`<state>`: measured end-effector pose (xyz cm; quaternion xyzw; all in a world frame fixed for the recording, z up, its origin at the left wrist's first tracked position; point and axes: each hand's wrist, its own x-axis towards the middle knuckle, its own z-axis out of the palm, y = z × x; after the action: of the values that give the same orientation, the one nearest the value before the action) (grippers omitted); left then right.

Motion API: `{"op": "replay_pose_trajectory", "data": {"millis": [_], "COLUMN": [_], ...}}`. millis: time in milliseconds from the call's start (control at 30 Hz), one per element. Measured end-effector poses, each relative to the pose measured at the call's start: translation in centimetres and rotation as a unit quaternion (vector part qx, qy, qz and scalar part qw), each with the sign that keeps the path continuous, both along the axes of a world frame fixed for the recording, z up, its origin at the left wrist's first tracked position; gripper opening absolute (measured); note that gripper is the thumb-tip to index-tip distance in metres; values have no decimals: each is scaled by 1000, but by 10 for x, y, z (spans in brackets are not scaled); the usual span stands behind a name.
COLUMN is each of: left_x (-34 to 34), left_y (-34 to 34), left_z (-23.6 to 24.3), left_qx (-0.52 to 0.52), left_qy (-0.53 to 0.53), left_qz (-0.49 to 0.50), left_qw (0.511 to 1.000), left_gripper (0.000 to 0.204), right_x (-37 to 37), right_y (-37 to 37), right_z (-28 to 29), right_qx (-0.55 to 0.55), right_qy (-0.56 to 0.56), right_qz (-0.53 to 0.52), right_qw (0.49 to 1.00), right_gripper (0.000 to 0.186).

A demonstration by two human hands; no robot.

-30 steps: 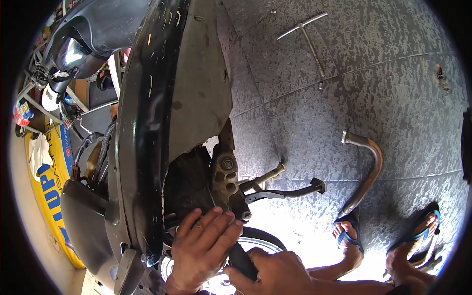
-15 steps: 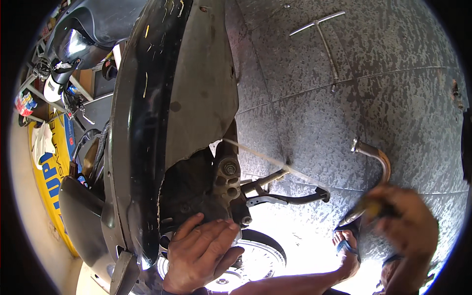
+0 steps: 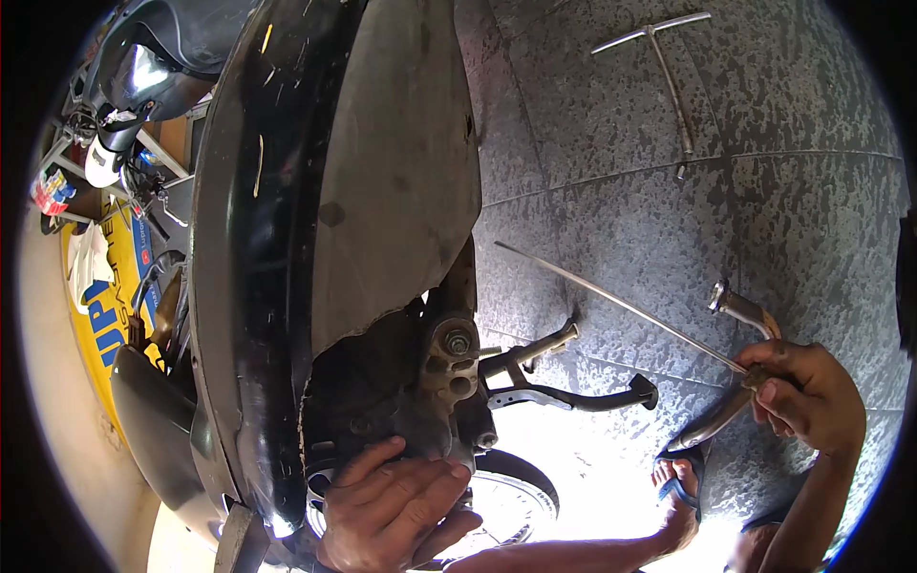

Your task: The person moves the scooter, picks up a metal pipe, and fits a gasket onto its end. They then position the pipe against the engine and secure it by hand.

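Observation:
My left hand [image 3: 392, 506] lies over the dark underside of a vehicle body [image 3: 363, 401], its fingers stretched and slightly bent, below a metal bracket [image 3: 449, 363] with a bolt. My right hand [image 3: 798, 392] grips the handle end of a long, thin metal rod tool [image 3: 621, 306], whose tip points up and left over the floor. A long black body panel [image 3: 267, 239] runs vertically beside a grey inner panel [image 3: 382, 191]. Under my right hand lies a curved exhaust pipe [image 3: 707, 425]; a stand with pedal-like feet [image 3: 592, 396] juts out from the bracket.
A metal T-handle wrench [image 3: 669, 91] lies on the grey floor [image 3: 812, 239]. Another scooter [image 3: 143, 76], metal shelving [image 3: 167, 158] and a yellow banner [image 3: 95, 315] are at left. A wheel [image 3: 521, 506] and my sandalled foot [image 3: 678, 482] are at the bottom.
My right hand has moved up and right from beside my left hand, bringing the long rod into view over the floor. My left hand stays on the vehicle. The view has shifted slightly.

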<state>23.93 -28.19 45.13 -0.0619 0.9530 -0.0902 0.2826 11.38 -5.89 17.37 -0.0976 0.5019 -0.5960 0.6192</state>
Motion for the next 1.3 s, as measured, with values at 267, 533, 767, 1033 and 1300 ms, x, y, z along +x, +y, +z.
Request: {"op": "replay_pose_trajectory", "data": {"millis": [267, 533, 767, 1033, 1300], "left_x": [12, 13, 9, 11, 6], "left_y": [-23, -25, -25, -23, -22], "left_z": [-5, -2, 0, -2, 2], "left_qx": [66, 61, 73, 67, 74], "left_qy": [27, 14, 9, 15, 2], "left_qz": [-60, -60, -53, -54, -55], "left_qw": [996, 996, 996, 996, 996], "left_gripper": [51, 50, 52, 51, 49], "right_x": [46, 64, 44, 35, 35], "right_y": [-78, -121, -87, -126, -151], "right_z": [-21, -28, -15, -43, -29], "right_qx": [-119, -181, -144, -189, -219], "right_qy": [78, 153, 38, 215, 68], "right_qz": [39, -1, 75, 48, 139], "right_qw": [989, 972, 986, 957, 963], "right_gripper": [31, 30, 32, 31, 39]}}
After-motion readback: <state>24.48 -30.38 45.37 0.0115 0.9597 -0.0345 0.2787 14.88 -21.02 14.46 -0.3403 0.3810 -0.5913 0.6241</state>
